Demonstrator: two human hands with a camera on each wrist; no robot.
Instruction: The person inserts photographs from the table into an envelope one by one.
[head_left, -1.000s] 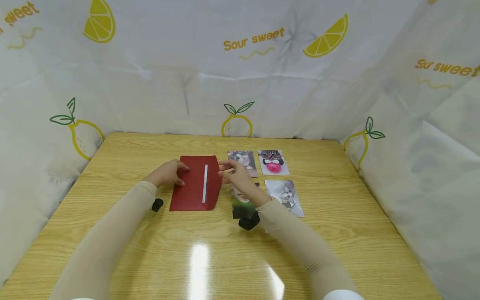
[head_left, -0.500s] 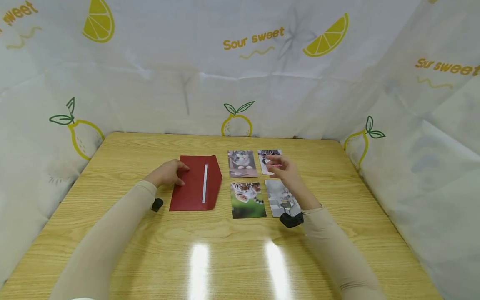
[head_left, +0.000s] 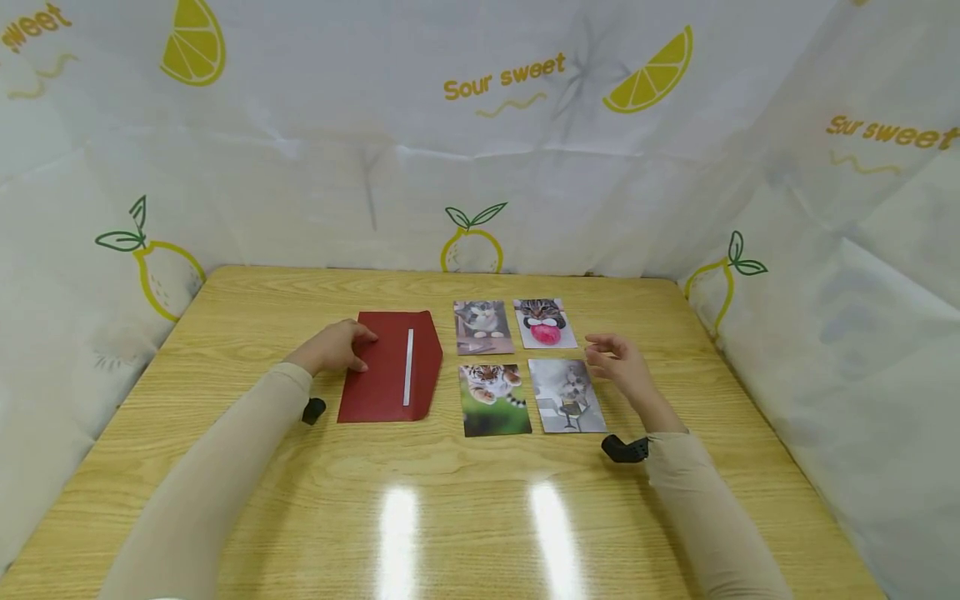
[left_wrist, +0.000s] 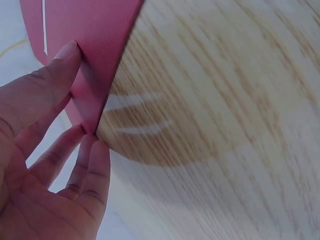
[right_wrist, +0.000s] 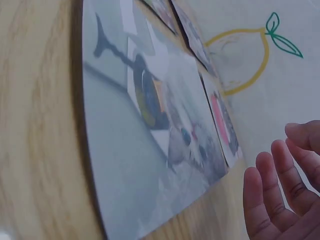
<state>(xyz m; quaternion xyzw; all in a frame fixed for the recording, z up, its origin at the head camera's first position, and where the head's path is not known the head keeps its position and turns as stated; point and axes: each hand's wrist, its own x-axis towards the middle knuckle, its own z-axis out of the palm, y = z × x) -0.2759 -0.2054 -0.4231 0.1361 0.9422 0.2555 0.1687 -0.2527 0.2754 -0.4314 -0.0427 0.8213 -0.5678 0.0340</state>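
A beige left sleeve (head_left: 198,483) reaches in over a wood-grain tabletop (head_left: 480,500), with a black device (head_left: 313,410) below the wrist. The left hand (head_left: 335,346) rests on the left part of a red envelope (head_left: 382,392), its thumb and fingers spread; the left wrist view shows the thumb lying on the upper face and fingertips at the edge. The envelope lies flat, its flap to the right of a white strip (head_left: 408,367). Just beside it are four photos in two columns: a kitten photo (head_left: 483,321), far, and a tiger cub photo (head_left: 491,412), near; then a tabby cat photo (head_left: 545,333), far, and a grey kitten photo (head_left: 551,392), near. Rightmost, the right hand (head_left: 621,365) hovers beside the photos, fingers loosely bent and apart from them, above another black wrist device (head_left: 625,449).
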